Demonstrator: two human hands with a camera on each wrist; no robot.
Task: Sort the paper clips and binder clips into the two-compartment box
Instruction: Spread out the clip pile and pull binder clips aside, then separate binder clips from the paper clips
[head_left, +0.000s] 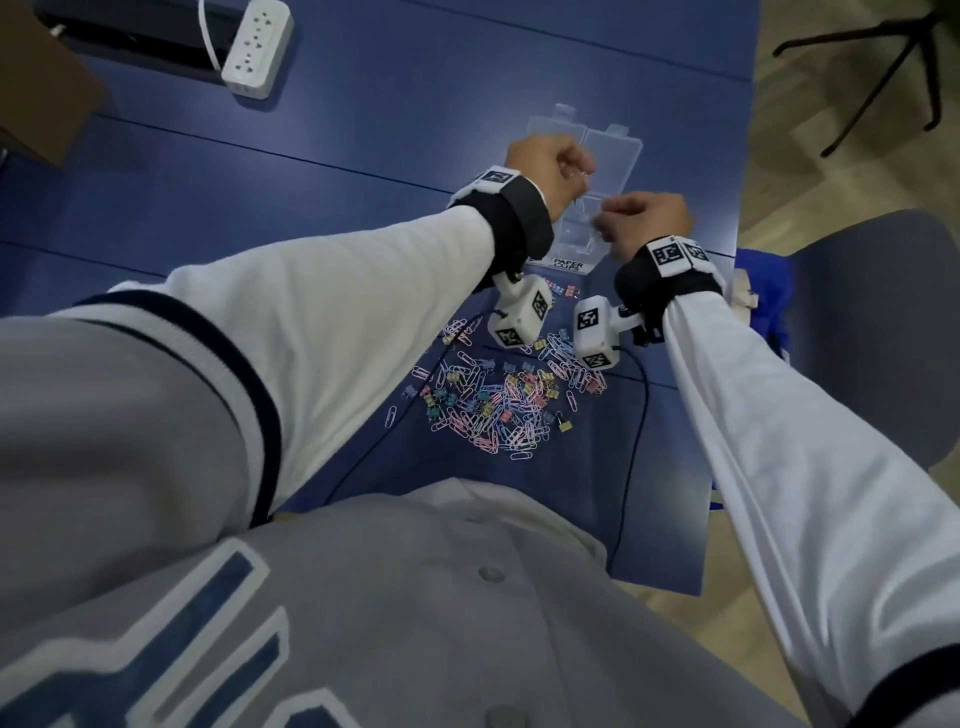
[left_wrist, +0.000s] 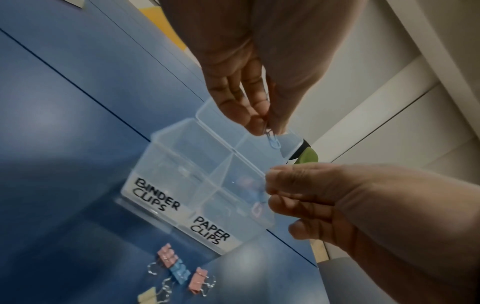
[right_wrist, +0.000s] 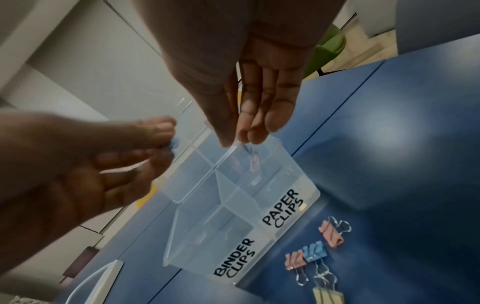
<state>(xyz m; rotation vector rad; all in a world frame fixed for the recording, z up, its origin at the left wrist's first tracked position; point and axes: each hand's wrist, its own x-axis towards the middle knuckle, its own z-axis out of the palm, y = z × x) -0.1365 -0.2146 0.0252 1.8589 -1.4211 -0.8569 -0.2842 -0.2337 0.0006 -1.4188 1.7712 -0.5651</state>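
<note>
A clear two-compartment box stands open on the blue table, labelled BINDER CLIPS and PAPER CLIPS. My left hand hangs above the box's far side and pinches a blue paper clip. My right hand is over the paper-clip compartment, pinching a pink paper clip that dangles into it. In the head view both hands hover over the box. A mixed pile of pastel paper clips and binder clips lies nearer to me.
Several loose binder clips lie just in front of the box labels. A white power strip sits far left, with a cardboard box beyond it. The table's right edge borders a grey chair.
</note>
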